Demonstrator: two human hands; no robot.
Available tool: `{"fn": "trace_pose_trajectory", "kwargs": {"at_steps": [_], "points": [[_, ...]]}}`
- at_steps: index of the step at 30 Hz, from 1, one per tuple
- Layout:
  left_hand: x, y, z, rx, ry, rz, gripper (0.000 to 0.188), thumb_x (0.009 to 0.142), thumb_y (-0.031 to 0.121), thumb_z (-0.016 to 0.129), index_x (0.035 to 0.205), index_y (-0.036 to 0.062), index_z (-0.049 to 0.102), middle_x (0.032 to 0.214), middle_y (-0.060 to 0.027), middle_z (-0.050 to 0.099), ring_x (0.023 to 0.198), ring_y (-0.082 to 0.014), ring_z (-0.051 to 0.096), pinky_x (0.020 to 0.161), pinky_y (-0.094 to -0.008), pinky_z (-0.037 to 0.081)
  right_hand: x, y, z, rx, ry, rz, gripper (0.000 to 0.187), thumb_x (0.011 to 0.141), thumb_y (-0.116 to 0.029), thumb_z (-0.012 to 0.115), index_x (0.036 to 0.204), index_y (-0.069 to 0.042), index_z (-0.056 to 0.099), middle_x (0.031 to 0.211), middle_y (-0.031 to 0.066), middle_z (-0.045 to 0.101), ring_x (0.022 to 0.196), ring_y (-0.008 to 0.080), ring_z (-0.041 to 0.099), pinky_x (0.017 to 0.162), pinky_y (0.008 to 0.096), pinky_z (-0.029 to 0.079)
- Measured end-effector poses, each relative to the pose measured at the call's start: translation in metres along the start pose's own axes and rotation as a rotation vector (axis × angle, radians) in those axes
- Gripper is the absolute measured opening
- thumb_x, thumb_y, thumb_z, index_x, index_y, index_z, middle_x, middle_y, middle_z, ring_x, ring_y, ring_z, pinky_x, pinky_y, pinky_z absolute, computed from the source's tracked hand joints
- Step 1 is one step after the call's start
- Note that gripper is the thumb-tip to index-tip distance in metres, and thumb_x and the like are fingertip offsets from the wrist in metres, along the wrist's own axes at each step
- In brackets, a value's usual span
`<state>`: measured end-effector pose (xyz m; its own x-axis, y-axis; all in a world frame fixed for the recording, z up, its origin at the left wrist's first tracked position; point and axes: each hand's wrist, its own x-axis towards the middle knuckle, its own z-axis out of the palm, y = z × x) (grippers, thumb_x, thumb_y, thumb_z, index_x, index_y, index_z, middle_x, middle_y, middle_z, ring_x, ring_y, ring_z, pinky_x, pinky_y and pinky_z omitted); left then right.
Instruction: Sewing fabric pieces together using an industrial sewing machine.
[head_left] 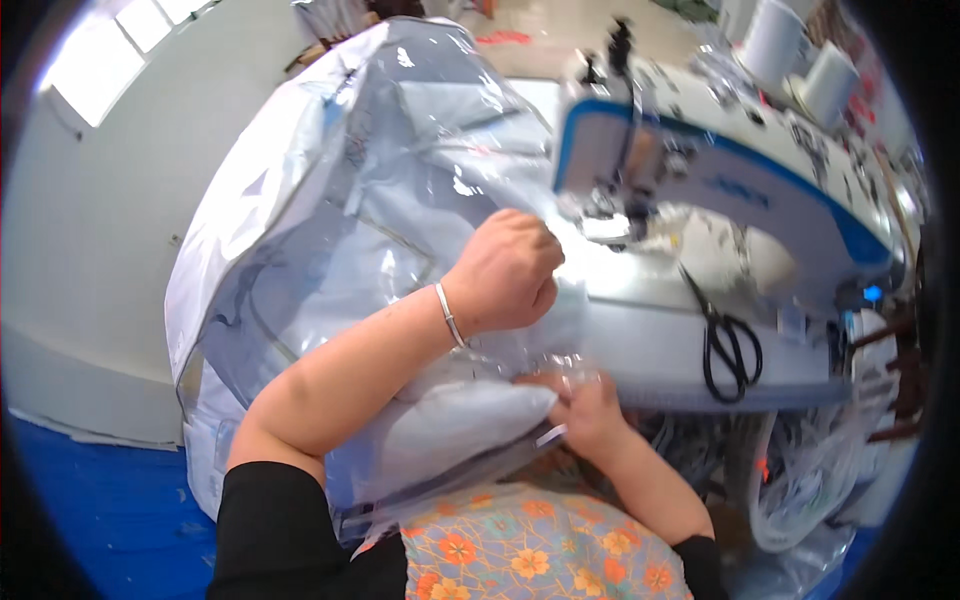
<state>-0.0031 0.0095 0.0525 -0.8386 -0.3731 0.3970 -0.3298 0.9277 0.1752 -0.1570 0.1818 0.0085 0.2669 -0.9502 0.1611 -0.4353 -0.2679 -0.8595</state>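
Observation:
A large sheet of shiny clear plastic with white panels and grey edging (390, 270) spreads over my lap and the left of the sewing table. My left hand (508, 270) is closed in a fist above it, just left of the needle area; what its fingers hold is hidden. Lower and nearer my body, my right hand (590, 410) is closed on a fold of the clear plastic. The white and blue sewing machine (720, 180) stands right of my left hand, its presser foot (612, 230) beside the lit plastic.
Black-handled scissors (733, 355) lie on the sewing table (650, 335), right of my hands. White thread cones (775, 45) stand behind the machine. Clear plastic scraps (800, 470) hang below the table at right. A pale wall (110, 260) and blue floor covering (100, 510) are at left.

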Motion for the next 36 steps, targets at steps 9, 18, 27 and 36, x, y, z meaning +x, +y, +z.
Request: {"fn": "trace_pose_trajectory", "kwargs": {"at_steps": [9, 18, 27, 36], "points": [[0.149, -0.196, 0.000, 0.366, 0.047, -0.293, 0.021, 0.087, 0.023, 0.061, 0.083, 0.0073, 0.076, 0.094, -0.0136, 0.073, 0.099, -0.0310, 0.069, 0.087, -0.0436, 0.054, 0.010, 0.019, 0.012, -0.197, 0.009, -0.413, 0.032, 0.078, -0.009, 0.068, 0.109, -0.008, 0.073, 0.106, 0.0082, 0.076, 0.099, 0.0270, 0.072, 0.092, 0.0445, 0.055], [0.167, -0.233, 0.006, 0.524, -0.765, -0.387, 0.042, 0.082, 0.022, 0.070, 0.122, 0.0119, 0.067, 0.137, -0.0143, 0.057, 0.118, -0.0352, 0.064, 0.092, -0.0427, 0.055, 0.007, 0.034, 0.013, -0.080, -0.125, -0.403, 0.041, 0.094, -0.028, 0.068, 0.127, -0.005, 0.065, 0.126, 0.0108, 0.068, 0.120, 0.0277, 0.062, 0.105, 0.0460, 0.047], [0.154, -0.276, -0.018, 0.748, -0.423, -0.433, 0.026, 0.088, 0.018, 0.063, 0.113, 0.0124, 0.070, 0.121, -0.0109, 0.068, 0.120, -0.0273, 0.063, 0.097, -0.0427, 0.050, 0.015, 0.023, 0.006, -0.138, -0.129, -0.405, 0.046, 0.068, -0.012, 0.070, 0.114, -0.006, 0.071, 0.117, 0.0095, 0.073, 0.108, 0.0261, 0.071, 0.090, 0.0424, 0.056], [0.155, -0.348, -0.024, 0.899, -0.470, -0.594, 0.021, 0.094, 0.019, 0.058, 0.097, 0.0137, 0.079, 0.103, -0.0090, 0.075, 0.104, -0.0283, 0.071, 0.086, -0.0422, 0.057, -0.005, 0.031, 0.030, 1.086, -0.164, 0.607, 0.017, 0.097, -0.011, 0.059, 0.109, -0.004, 0.070, 0.115, 0.0138, 0.070, 0.108, 0.0267, 0.065, 0.094, 0.0392, 0.050]]}}
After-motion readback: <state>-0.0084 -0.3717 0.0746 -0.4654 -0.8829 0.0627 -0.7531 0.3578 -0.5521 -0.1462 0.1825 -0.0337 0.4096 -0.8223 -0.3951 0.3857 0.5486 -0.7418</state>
